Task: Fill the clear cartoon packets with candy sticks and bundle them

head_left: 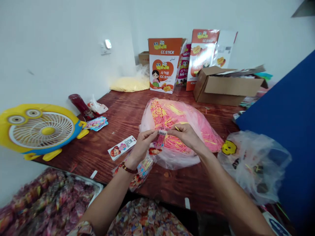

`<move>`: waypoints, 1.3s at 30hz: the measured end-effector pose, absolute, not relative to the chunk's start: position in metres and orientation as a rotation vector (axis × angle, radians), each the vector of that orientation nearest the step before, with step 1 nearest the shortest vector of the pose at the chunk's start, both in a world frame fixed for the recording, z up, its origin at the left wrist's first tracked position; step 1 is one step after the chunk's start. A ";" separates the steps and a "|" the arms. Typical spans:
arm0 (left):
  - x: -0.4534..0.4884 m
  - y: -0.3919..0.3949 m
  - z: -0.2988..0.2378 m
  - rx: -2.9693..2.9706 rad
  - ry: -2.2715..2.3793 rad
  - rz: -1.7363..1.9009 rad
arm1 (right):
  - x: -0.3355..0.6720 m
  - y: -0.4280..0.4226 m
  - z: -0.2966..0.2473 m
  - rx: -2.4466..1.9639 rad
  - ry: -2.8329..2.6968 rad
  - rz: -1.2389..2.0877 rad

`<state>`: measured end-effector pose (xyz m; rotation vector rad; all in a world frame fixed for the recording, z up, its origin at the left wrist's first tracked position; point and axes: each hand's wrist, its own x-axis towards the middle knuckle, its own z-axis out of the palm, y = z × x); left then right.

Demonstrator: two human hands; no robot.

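My left hand, a beaded bracelet on its wrist, pinches a small clear printed packet with a barcode at its top. My right hand is closed at the packet's top right, and a thin yellow stick shows between its fingers. Whether those fingers also grip the packet's edge, I cannot tell. Behind and below both hands lies a large clear bag spilling over with pink and yellow thin sticks. Under my left wrist are filled printed packets, partly hidden by the arm.
Printed cards lie left of my hands. A yellow character-shaped fan stands at far left. Cartons and an open brown box line the back. A clear plastic bag sits right; a tray of wrapped goods is lower left.
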<state>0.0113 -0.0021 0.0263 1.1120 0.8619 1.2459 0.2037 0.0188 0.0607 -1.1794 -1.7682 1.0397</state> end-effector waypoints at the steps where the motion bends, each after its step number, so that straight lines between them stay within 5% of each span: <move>1: 0.007 -0.005 0.028 1.092 0.846 1.184 | 0.202 0.018 0.060 -1.177 -1.736 1.068; 27: -0.065 -0.101 -0.032 1.302 1.193 0.740 | 0.149 -0.053 -0.024 -1.320 -1.841 1.418; 39: -0.153 -0.062 -0.071 1.858 1.881 0.810 | 0.062 -0.003 -0.027 -1.943 -2.357 0.656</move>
